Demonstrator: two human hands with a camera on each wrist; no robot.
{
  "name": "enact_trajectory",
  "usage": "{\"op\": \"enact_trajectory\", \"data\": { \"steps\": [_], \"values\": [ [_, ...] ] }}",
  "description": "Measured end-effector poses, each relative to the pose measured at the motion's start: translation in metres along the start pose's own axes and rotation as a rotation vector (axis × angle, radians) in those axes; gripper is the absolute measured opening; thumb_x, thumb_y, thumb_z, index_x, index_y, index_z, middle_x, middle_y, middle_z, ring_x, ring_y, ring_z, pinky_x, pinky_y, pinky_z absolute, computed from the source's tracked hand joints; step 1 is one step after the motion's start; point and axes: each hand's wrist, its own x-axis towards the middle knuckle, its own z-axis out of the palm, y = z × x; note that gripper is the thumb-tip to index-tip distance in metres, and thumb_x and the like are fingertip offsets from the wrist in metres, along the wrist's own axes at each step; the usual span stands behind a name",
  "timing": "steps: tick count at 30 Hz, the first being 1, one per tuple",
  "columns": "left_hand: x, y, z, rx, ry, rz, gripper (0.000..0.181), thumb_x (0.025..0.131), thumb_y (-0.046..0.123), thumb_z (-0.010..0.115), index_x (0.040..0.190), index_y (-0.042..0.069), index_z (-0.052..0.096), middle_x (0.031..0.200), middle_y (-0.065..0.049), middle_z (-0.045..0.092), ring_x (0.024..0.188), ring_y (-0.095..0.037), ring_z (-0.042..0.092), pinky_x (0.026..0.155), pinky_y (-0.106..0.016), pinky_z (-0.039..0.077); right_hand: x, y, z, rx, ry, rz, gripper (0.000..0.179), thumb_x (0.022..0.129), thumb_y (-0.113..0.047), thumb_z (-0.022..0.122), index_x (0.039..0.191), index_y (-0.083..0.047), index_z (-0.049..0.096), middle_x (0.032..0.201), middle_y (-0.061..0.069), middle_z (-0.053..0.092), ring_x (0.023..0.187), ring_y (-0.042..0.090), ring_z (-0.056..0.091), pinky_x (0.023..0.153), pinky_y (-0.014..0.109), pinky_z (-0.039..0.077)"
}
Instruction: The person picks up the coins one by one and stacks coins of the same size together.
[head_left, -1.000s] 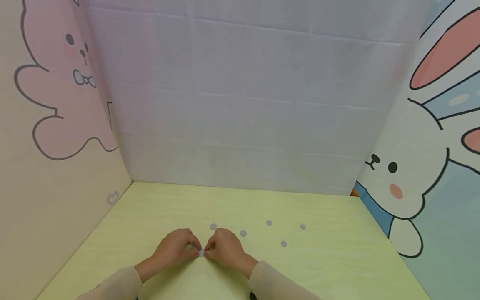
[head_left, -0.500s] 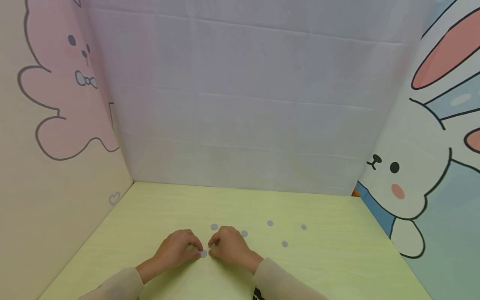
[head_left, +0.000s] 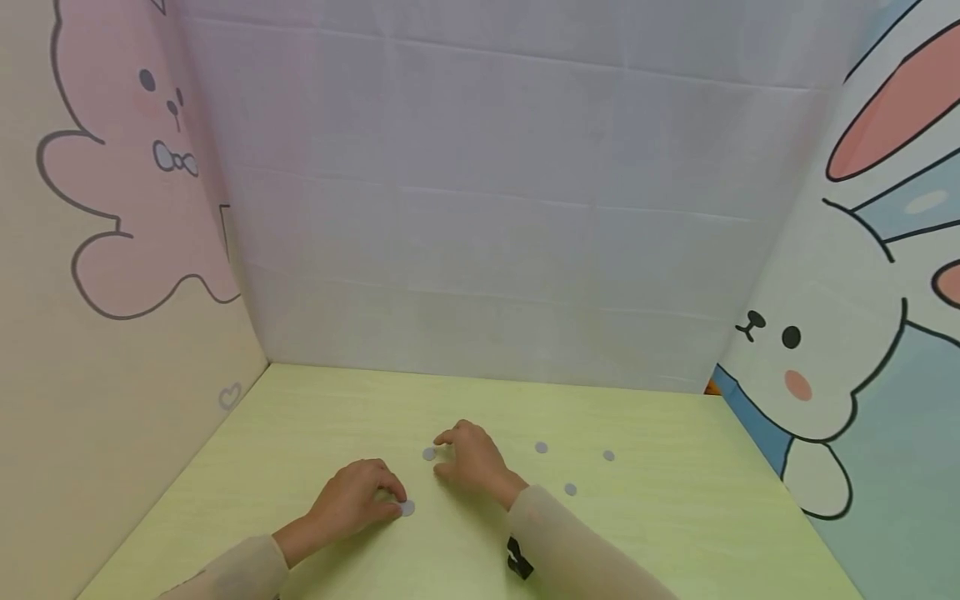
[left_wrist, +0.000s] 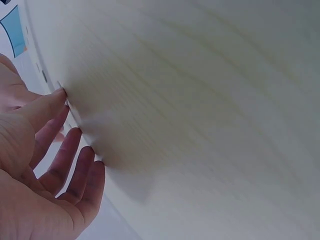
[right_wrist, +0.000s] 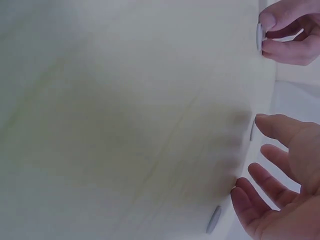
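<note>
With the left hand (head_left: 358,498), pinched the left edge of a grey disc (head_left: 407,507) on the pale yellow desk (head_left: 337,417), using curled thumb and forefinger. Had a second disc (head_left: 428,454) lying flat farther back. Just right of that one, held the right hand (head_left: 474,462) with thumb and fingers parted, loosely bent. Beside the right sleeve (head_left: 585,550), had a small black item (head_left: 517,560) in sight, too unclear to name. Farther right, had three more discs (head_left: 571,489) lying scattered, short of a side wall (head_left: 900,500) printed with a white rabbit (head_left: 832,333).
</note>
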Motion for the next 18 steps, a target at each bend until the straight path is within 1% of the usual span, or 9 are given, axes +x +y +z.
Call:
{"op": "enact_trajectory", "data": {
  "steps": [4,13,18],
  "values": [
    [-0.001,0.0,0.0,-0.007,-0.001,-0.001,0.011,0.082,0.024,0.092,0.089,0.025,0.084,0.091,0.017,0.071,0.082,-0.007,0.063,0.073,-0.028,0.051,0.007,0.005,0.005,-0.039,-0.015,-0.006,0.035,0.086,-0.02,0.087,0.118,-0.01,0.081,0.108,0.006,0.07,0.097,0.022,0.062,0.084,0.032,0.052],
    [-0.001,-0.001,0.001,0.004,0.003,-0.02,0.011,0.081,0.026,0.093,0.088,0.027,0.084,0.092,0.019,0.07,0.085,-0.008,0.065,0.075,-0.03,0.053,0.016,0.008,0.012,-0.041,-0.016,-0.01,0.025,0.09,-0.026,0.087,0.111,-0.014,0.084,0.103,0.003,0.066,0.093,0.018,0.056,0.079,0.027,0.047],
    [-0.001,0.0,0.0,-0.002,-0.001,-0.021,0.011,0.082,0.026,0.093,0.089,0.027,0.084,0.092,0.019,0.07,0.085,-0.008,0.064,0.075,-0.03,0.053,0.016,0.007,0.012,-0.025,-0.009,0.003,0.022,0.09,-0.026,0.087,0.108,-0.014,0.085,0.102,0.003,0.065,0.091,0.017,0.055,0.078,0.026,0.047]
  ]
}}
